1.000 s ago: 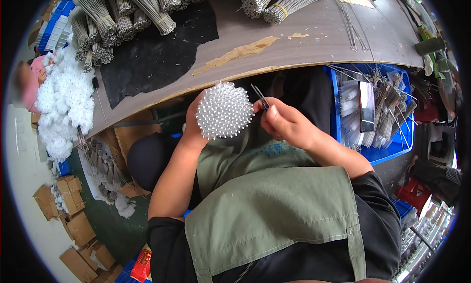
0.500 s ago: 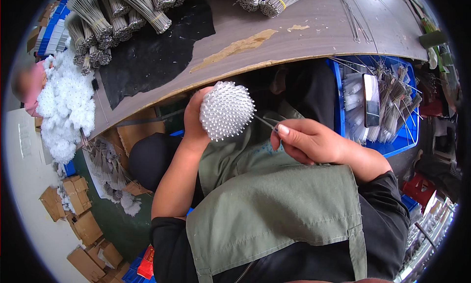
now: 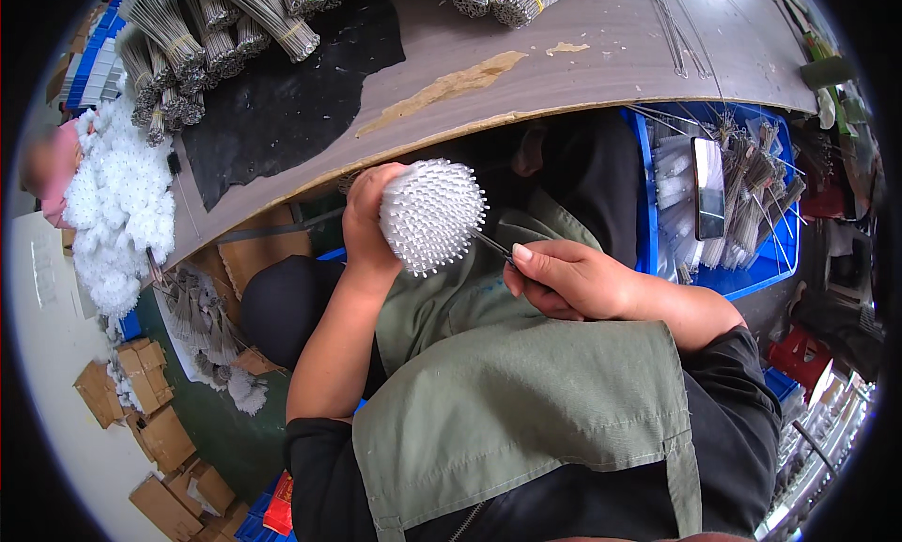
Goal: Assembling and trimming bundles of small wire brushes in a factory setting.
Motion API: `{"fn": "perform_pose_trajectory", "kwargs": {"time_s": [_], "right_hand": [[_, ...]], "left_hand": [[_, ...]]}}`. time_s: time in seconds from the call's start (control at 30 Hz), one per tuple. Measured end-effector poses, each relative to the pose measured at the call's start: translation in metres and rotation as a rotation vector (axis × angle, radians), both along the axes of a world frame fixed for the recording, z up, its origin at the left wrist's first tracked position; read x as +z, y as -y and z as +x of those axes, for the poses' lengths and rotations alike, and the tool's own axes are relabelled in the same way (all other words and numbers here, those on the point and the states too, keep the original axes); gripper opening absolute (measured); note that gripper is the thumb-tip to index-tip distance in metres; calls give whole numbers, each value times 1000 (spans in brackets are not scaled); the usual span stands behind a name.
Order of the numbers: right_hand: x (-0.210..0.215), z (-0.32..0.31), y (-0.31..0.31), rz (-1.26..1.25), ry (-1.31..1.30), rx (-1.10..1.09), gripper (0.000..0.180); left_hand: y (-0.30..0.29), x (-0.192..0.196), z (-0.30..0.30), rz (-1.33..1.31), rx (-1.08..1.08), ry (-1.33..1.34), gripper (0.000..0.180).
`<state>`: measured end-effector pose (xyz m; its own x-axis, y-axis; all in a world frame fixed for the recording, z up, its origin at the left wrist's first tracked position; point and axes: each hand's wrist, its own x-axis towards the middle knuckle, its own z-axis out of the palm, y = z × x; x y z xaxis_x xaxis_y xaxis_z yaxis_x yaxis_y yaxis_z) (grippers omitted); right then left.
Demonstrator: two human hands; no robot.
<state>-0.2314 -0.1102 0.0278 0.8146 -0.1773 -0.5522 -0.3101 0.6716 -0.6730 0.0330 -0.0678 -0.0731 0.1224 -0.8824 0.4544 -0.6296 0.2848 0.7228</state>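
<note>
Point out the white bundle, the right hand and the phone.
White bundle [image 3: 432, 217]: head view, middle of its studded end.
Right hand [image 3: 578, 277]: head view, middle of the hand.
Phone [image 3: 709, 187]: head view, middle of its shiny face.

Left hand [image 3: 371, 224] holds a rounded white-tipped bundle [image 3: 434, 217]; right hand [image 3: 575, 280] holds slim dark tweezers [image 3: 492, 245] at the bundle's edge.

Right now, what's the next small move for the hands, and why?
Probably ease the tool slightly into the white bundle: the right hand grips it with its tip at the bundle's edge, while the left hand holds the bundle.
</note>
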Motion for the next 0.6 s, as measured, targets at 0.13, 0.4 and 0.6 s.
{"fn": "perform_pose_trajectory", "kwargs": {"time_s": [0.13, 0.4, 0.6], "right_hand": [[-2, 1, -2, -11, -28, -5, 45], [-4, 3, -5, 6, -30, -40, 44], [-9, 2, -8, 21, -20, -61, 42]], "left_hand": [[1, 6, -2, -37, 9, 41, 51], [2, 10, -4, -58, 0, 70, 49], [1, 9, -5, -50, 7, 26, 48]]}}
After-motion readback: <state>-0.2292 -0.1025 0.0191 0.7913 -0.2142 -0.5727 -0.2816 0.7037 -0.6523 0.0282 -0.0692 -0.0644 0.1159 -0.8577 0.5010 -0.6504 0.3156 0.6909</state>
